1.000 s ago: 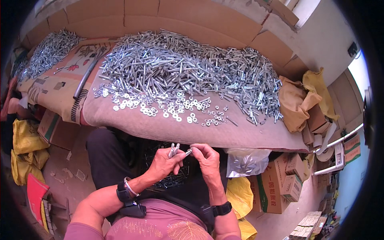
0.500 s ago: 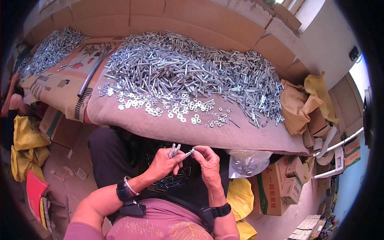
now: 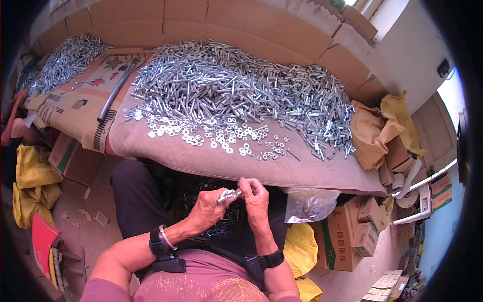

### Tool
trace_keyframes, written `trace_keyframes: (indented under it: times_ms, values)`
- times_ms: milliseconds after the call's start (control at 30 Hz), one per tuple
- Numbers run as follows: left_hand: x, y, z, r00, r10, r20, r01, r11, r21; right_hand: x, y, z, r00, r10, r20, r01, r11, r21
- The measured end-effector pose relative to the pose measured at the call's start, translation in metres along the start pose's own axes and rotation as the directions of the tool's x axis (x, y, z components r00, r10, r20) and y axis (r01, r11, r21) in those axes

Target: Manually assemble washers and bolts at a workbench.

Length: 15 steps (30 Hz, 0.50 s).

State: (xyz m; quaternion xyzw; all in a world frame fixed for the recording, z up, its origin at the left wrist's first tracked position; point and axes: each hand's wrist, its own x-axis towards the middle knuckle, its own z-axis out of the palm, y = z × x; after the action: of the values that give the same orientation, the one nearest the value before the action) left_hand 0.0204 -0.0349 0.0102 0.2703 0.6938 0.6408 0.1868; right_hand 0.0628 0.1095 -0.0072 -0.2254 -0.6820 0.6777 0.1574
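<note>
Several silvery metal bolts (image 3: 229,195) lie bunched in my left hand (image 3: 207,206), whose fingers are closed round them. Their far ends tilt to the right. At those ends my right hand (image 3: 255,199) is closed in a pinch, thumb and fingertips against the bolt tips; any small part between them is too small to make out. Below both hands, between my knees, a heap of dark-looking bolts (image 3: 226,221) is partly hidden by my left wrist. Ahead, flat washers and nuts (image 3: 201,137) are scattered over the padded brown table cover (image 3: 201,160).
A large pile of silvery bolts (image 3: 226,85) covers the table's back, with a metal pipe (image 3: 113,95) left of it. A clear plastic bag (image 3: 311,205) hangs at the right edge above cardboard boxes (image 3: 342,236). Another person's arm (image 3: 15,118) shows at far left.
The bolts in my left hand have swung from pointing upward to lying toward my right hand. My right hand has shifted slightly up and left. The other person's arm has come further into view.
</note>
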Motion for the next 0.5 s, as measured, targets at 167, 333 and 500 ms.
trace_keyframes:
  times_ms: [167, 333, 500]
  values:
    - [0.002, -0.003, 0.002, 0.996, 0.047, -0.071, -0.049, 0.999, -0.022, -0.009, -0.017, 0.029, 0.992, 0.041, 0.123, -0.085, 0.922, 0.379]
    - [0.009, 0.0, -0.022, 0.982, -0.181, -0.059, 0.158, 0.948, -0.275, -0.038, -0.017, 0.014, 0.984, -0.033, 0.172, 0.037, 0.999, -0.021]
    - [0.003, 0.0, -0.026, 0.973, -0.218, 0.072, 0.226, 0.963, -0.147, -0.044, -0.04, 0.006, 0.956, -0.253, 0.149, 0.292, 0.869, -0.399]
